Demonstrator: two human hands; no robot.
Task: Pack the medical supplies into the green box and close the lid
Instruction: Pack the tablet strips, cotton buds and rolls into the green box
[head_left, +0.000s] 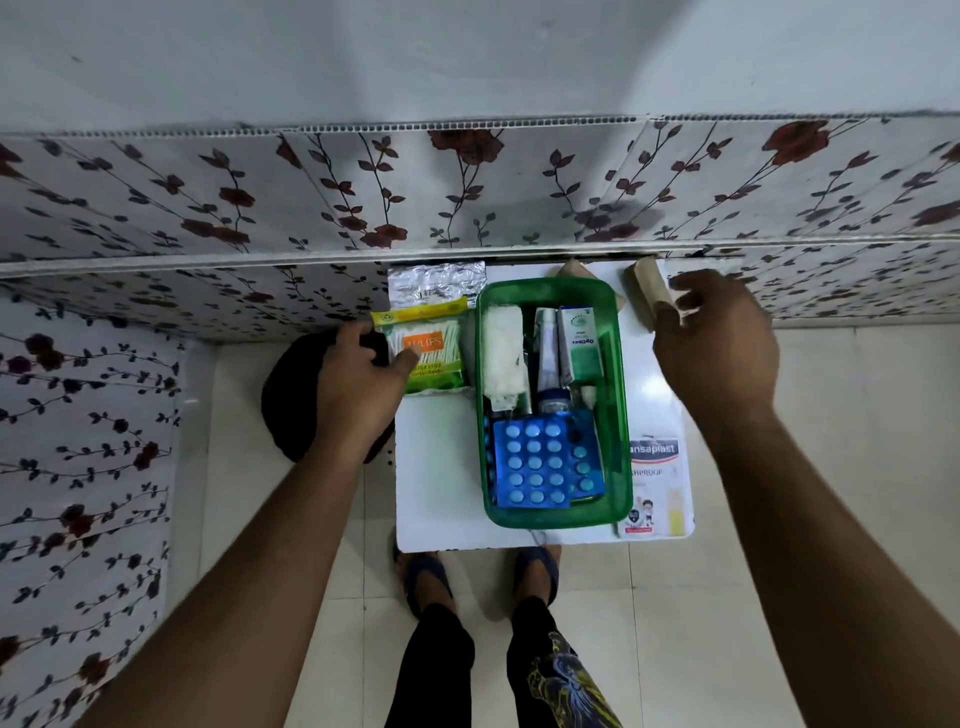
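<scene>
Packing step mid-way, judged from contents: green box (551, 400) sits centre of small white tabletop (436, 467), lid not seen, already holding blue tablet strips (532, 462), white gauze roll (501, 356), tube, small carton.

Left hand (363, 379) at far-left corner, thumb and fingers pinching cotton-bud packet (426, 345), which lies over foil strip (436, 283).

Right hand (711, 338) hovers near far-right corner, fingers loosely curled, just beside brown bandage roll (647, 296); contact unclear.

Hansaplast box (657, 483) waits at near-right corner.

Next: lift packet, find free space in box.
</scene>
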